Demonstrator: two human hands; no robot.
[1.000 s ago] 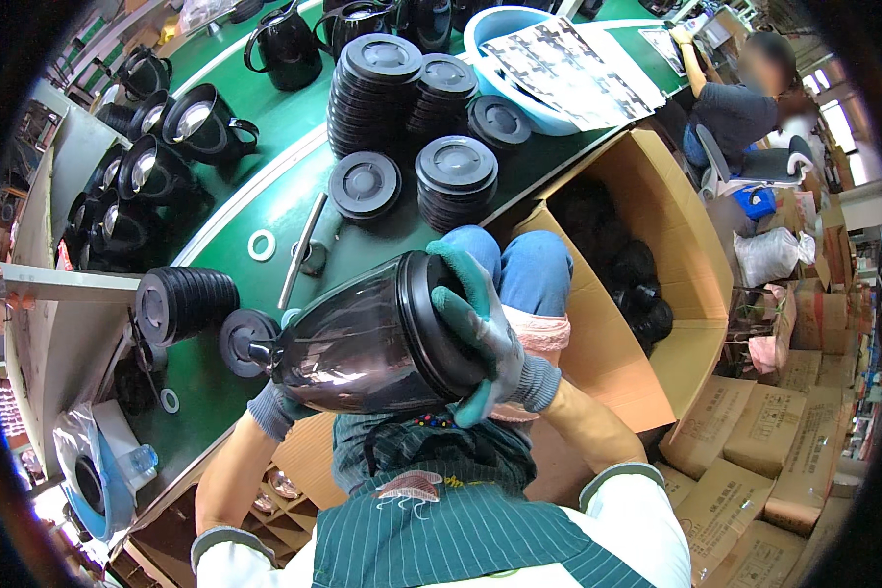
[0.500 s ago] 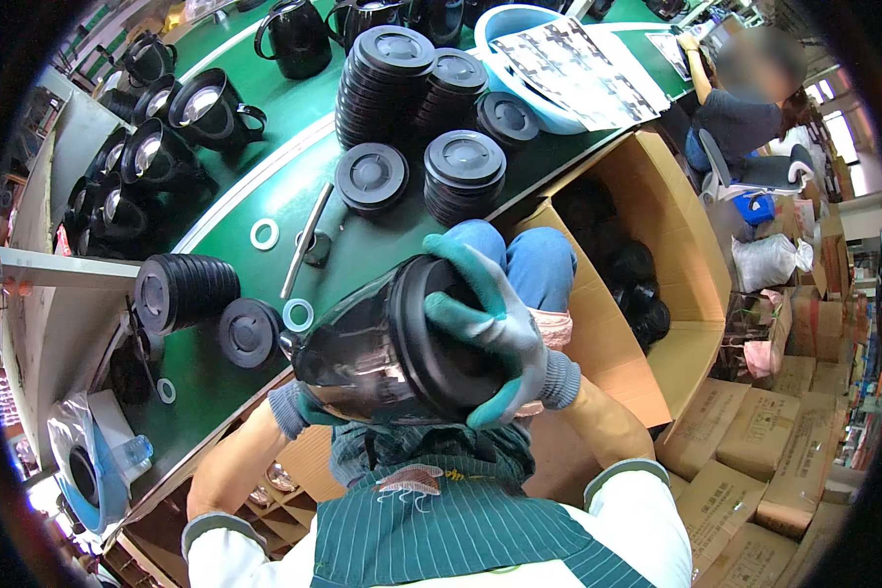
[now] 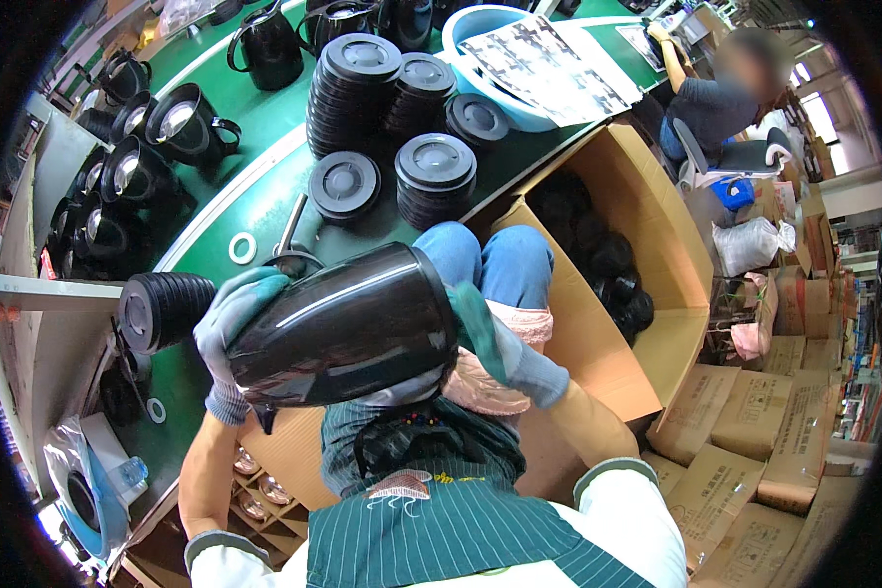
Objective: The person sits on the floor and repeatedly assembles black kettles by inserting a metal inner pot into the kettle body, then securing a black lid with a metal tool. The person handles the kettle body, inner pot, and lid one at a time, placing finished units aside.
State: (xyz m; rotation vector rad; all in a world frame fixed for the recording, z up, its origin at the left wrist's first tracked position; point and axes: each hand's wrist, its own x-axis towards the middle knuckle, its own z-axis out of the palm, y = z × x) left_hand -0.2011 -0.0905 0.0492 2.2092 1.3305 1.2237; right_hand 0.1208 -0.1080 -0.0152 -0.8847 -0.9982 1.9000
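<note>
Head view: the glossy black plastic jug body (image 3: 348,328) has been turned from mouth-up to lying sideways above the lap, near the green bench (image 3: 265,196). The gloved left hand (image 3: 230,328) cups its base, fingers wrapped; the right hand (image 3: 490,338) presses the mouth end, probably seating a lid there, though that end is hidden.

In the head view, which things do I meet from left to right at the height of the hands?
Stack of black lids → left hand → black jug body → right hand → open cardboard box.

Open brown carton (image 3: 612,284) right; stacked cartons (image 3: 755,451) beyond
</note>
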